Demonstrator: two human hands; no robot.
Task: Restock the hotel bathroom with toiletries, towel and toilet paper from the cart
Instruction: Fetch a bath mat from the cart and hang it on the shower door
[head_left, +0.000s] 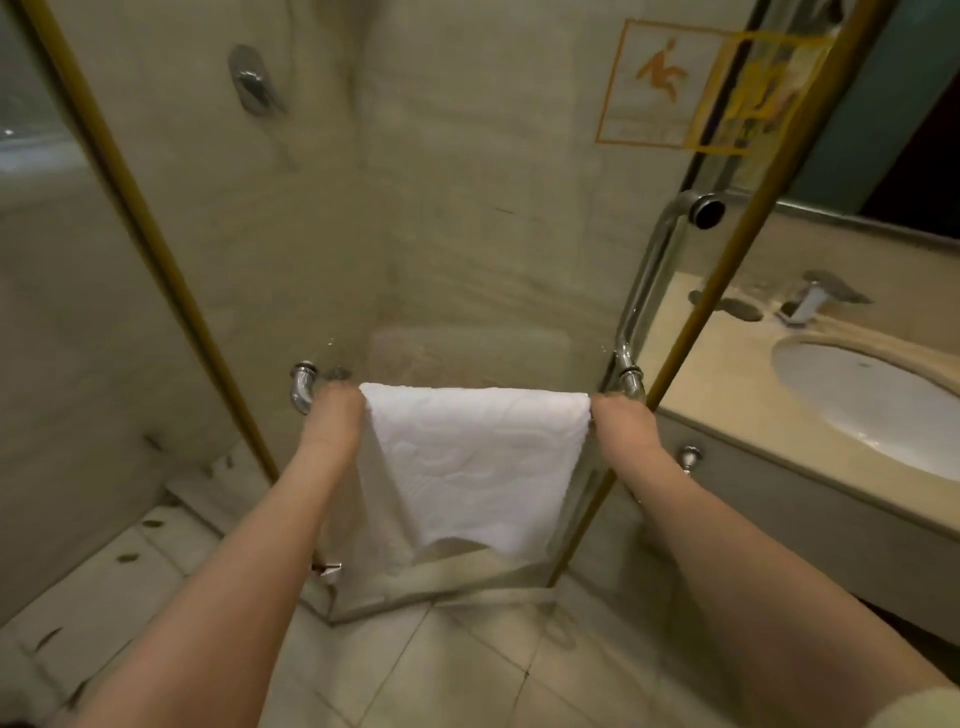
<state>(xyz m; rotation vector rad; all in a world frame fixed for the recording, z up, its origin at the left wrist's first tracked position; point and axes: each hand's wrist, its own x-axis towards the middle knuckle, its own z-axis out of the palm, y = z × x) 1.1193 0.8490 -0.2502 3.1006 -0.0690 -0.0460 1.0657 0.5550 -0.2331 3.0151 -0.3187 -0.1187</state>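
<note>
A white embossed towel (475, 462) hangs folded over a chrome bar on the glass shower door. The bar itself is hidden under the towel; only its left end fitting (302, 387) and right end fitting (629, 378) show. My left hand (335, 415) grips the towel's top left edge at the bar. At the top right edge my right hand (621, 423) grips it. Both sets of fingers curl over the far side, out of sight.
The glass shower door (467, 234) has gold-trimmed edges and a vertical chrome handle (649, 280). A slip-warning sticker (660, 83) is on the glass. To the right a beige vanity counter (727, 374) holds a white sink (872, 405) and faucet (810, 301). Tiled floor lies below.
</note>
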